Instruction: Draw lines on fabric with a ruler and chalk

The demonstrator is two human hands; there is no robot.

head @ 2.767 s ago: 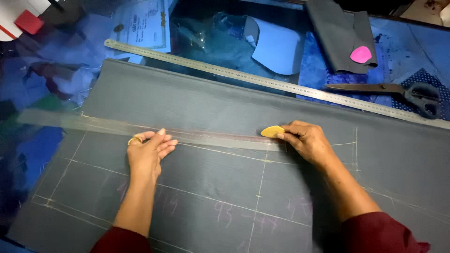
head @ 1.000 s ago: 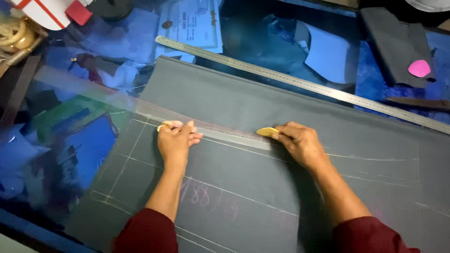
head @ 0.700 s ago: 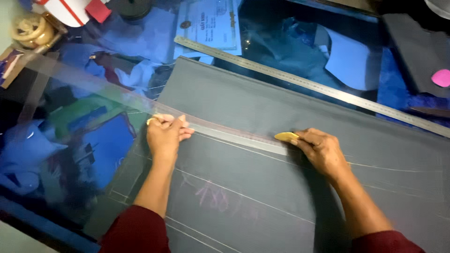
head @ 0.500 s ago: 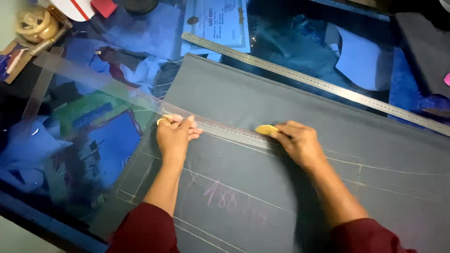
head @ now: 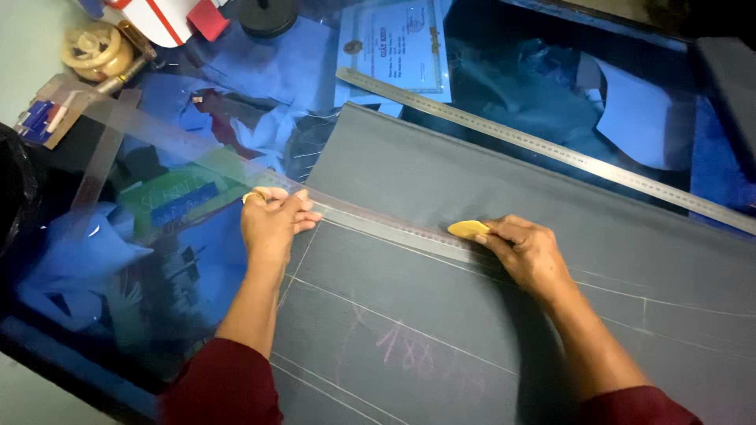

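A grey cloth (head: 441,181) lies spread on the glass-topped table, marked with pale chalk lines. Across its left part lies a long clear plastic ruler (head: 197,153). My left hand (head: 272,220) presses flat on that ruler at the cloth's left edge, fingers together, a ring on one finger. My right hand (head: 528,252) pinches a yellow piece of tailor's chalk (head: 468,229) against the ruler's edge, near the middle of the cloth.
A long metal ruler (head: 543,149) lies along the cloth's far edge. A printed certificate (head: 394,47) and blue paper pieces (head: 642,118) show under the glass. A tape roll (head: 88,49), a red-and-white object (head: 169,16) and small tools sit at the far left.
The view has shifted left along the cloth. My left hand slid left along the clear ruler to the cloth's edge. My right hand with the chalk followed leftward along the ruler's edge.
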